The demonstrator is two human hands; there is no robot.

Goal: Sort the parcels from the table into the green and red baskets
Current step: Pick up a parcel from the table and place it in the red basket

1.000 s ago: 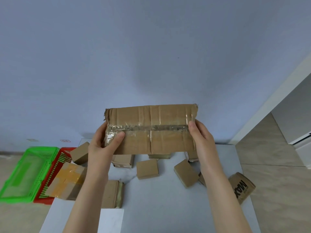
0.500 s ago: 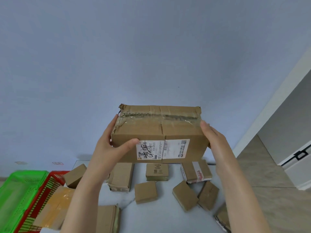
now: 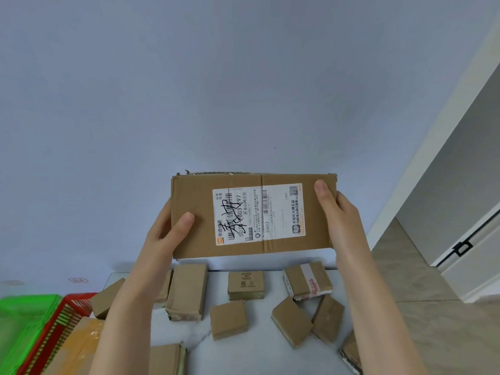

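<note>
Your left hand (image 3: 165,234) is clamped on the left end of the large parcel (image 3: 196,197), with the thumb flat on the face turned toward you and the fingers hidden behind the cardboard. Your right hand (image 3: 341,215) grips the right end in the same manner. The large parcel is held level in the air between both hands, its long side horizontal. Its white shipping label (image 3: 259,213) faces you, with handwriting across the barcode area.

Directly below the large parcel is the bench (image 3: 259,355). The smaller parcels (image 3: 228,319) lie scattered on it, apart from one another or just touching. One of them, printed MYFA (image 3: 245,285), sits straight below the large parcel. A parcel with a red-printed tape band (image 3: 308,282) sits below its right end.

Below and left of the large parcel stand the red basket (image 3: 58,323) and, farther left and touching it, the green basket (image 3: 19,320). A yellow-taped parcel (image 3: 78,345) lies in the red basket.
</note>
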